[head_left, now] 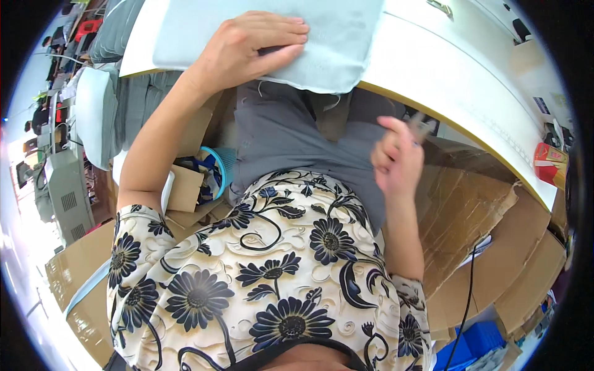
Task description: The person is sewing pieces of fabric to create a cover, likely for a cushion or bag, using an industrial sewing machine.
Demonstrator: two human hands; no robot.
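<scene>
A pale blue-grey cloth piece (337, 46) lies on the white table, its near edge hanging slightly over the rim with loose threads along it. My left hand (247, 46) rests flat on top of this cloth, fingers stretched out and thumb a little apart. To the right, off the table's near edge, my right hand (399, 154) is raised with its fingers curled. It grips a small grey pointed tool that looks like thread snips (422, 127), smeared by motion. The right hand and the cloth are apart.
The white table (451, 74) has a yellowish edge. Stacked grey cloth pieces (133, 111) stand at the left. Below are a blue basket (228, 170) with scraps and cardboard (470, 210) on the right. A red box (549, 164) sits at the table's far right.
</scene>
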